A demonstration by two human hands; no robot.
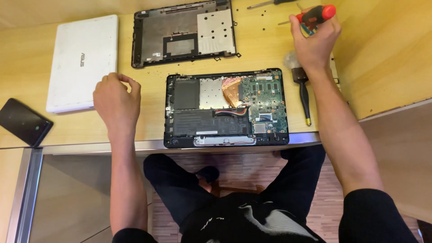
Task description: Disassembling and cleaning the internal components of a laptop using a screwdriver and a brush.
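Red-handled screwdriver (315, 15) gripped in closed right hand (313, 45), lifted off the wooden surface (279, 49), tip clear of the work. Left hand (116, 96) loosely curled, holding nothing visible. Opened laptop (226, 109) lies between the hands, board and battery exposed; white label strip on battery. Removed bottom cover (183, 32) parked behind; brush (302, 90) close by right.

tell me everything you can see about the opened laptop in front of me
The opened laptop lies flat on the wooden table, bottom side up with its cover off, near the table's front edge. Inside its black frame are a dark flat battery at lower left, silver metal shielding, a patch of copper-coloured foil and a green circuit board on the right, with red and black wires running across the middle. Neither hand touches it: the left hand hovers to its left, and the right hand is beyond its far right corner.
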